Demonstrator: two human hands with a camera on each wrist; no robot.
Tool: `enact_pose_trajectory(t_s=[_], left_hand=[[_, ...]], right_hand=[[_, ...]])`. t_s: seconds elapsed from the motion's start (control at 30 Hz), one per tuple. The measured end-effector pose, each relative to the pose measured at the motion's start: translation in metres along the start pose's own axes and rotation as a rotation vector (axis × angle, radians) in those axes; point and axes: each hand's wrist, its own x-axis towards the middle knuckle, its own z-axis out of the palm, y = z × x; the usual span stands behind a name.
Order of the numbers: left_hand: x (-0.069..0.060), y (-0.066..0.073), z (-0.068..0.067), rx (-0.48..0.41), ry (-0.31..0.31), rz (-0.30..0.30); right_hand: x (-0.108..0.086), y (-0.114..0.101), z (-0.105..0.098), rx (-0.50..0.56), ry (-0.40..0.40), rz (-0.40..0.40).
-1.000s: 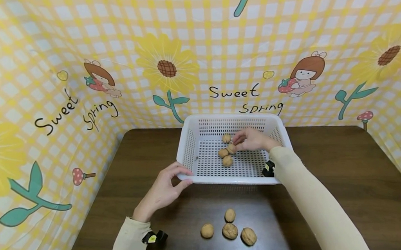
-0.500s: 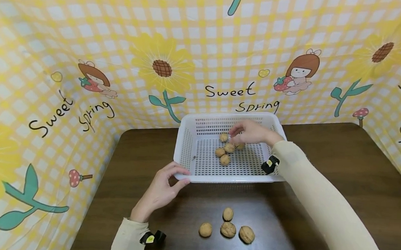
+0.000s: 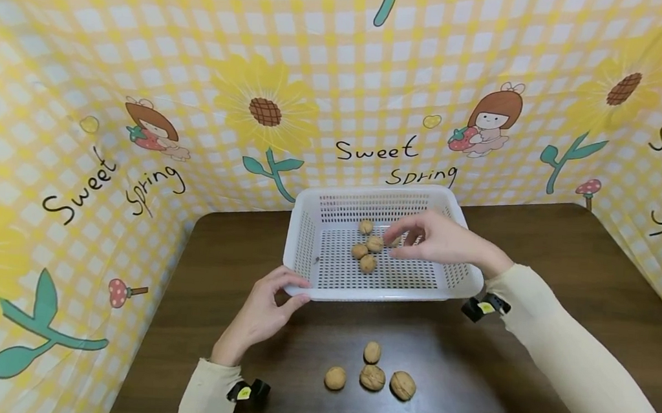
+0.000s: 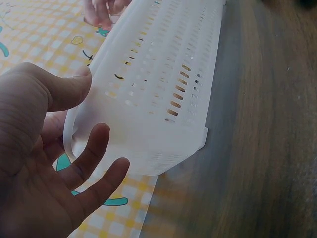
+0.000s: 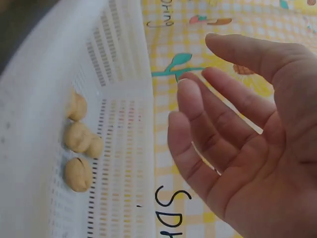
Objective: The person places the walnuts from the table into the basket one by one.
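Note:
A white perforated plastic basket (image 3: 371, 295) stands on the brown table, with several walnuts (image 3: 367, 263) on its floor. My left hand (image 3: 264, 308) grips the near left corner of its rim. In the left wrist view the thumb lies against the rim (image 4: 74, 116), and two fingers are held away from it. Above the basket's right half, my right hand (image 3: 436, 239) has its fingers apart and holds nothing. One walnut is partly hidden behind that hand. The right wrist view shows walnuts (image 5: 78, 174) beside the basket wall and the bare palm.
Several more walnuts (image 3: 372, 378) lie on the brown table (image 3: 234, 251) in front of the basket. A yellow checked cloth (image 3: 204, 41) with sunflowers hangs behind and at both sides. Each wrist wears a small black device (image 3: 485, 307).
My right hand has risen and drawn back to the right, its fingers spreading. A walnut behind it has come partly into sight. My left hand stays on the rim; the head view shifts slightly.

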Motion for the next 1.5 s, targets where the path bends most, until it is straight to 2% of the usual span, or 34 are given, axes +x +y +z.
enact_pose_trajectory(t_s=[0.17,0.37,0.57,0.63,0.8,1.07,1.5], left_hand=[[0.0,-0.001,-0.004,0.009,0.014,-0.001],[-0.001,-0.003,0.002,-0.008,0.014,0.004],[-0.002,-0.004,0.004,-0.016,0.004,0.012],[-0.001,-0.004,0.004,-0.011,0.006,0.015],[-0.003,-0.003,0.002,0.0,0.003,0.008],[-0.003,-0.001,0.0,0.007,0.011,0.004],[0.002,-0.001,0.001,0.01,0.015,0.02]], right_hand=[[-0.017,-0.001,0.019,0.049,0.021,-0.061],[-0.048,0.0,0.054,0.088,0.025,-0.173],[-0.086,0.017,0.101,0.197,-0.092,-0.236],[-0.095,0.025,0.112,0.249,-0.137,-0.217],[-0.111,0.04,0.129,0.347,-0.176,-0.158],[-0.117,0.053,0.14,0.362,-0.27,-0.055],[-0.118,0.056,0.145,0.367,-0.254,-0.063]])
